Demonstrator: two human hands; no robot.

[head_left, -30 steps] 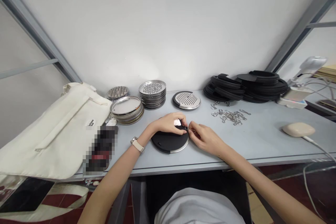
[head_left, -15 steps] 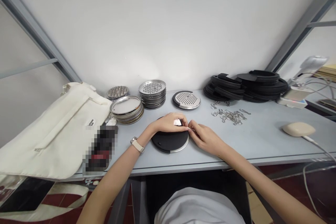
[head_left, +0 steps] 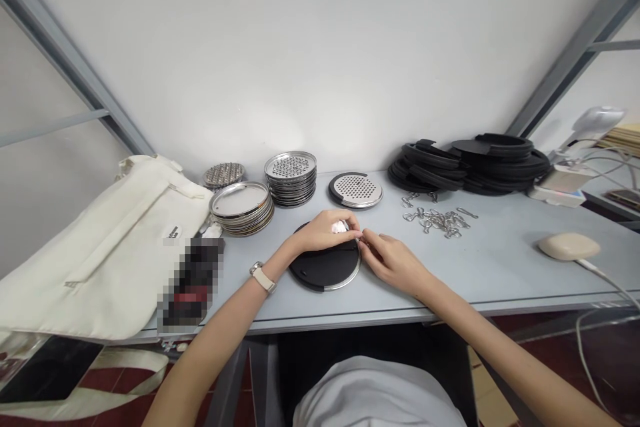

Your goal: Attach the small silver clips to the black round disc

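Note:
My left hand (head_left: 325,230) curls over a black round disc (head_left: 327,268) with a silver rim at its lower right, lying on the table. A crumpled white wad (head_left: 339,227), like tissue, shows between its thumb and fingers. My right hand (head_left: 395,263) is closed at the disc's right edge, its thumb and fingertips pinched on a small metal piece that is almost hidden. The fingertips of both hands meet there. Off to the right lies a loose heap of wire metal clips (head_left: 440,219).
Behind are stacked grater discs (head_left: 291,167), plain metal discs (head_left: 239,200) and a perforated disc with a black edge (head_left: 356,189). Black rings (head_left: 500,163) pile up at the back right. A cream bag (head_left: 125,253) lies left; a beige corded device (head_left: 569,246) sits right.
The thin metal piece between the fingertips showed more clearly before and is now mostly covered. Both hands have shifted only slightly; the disc stays in place.

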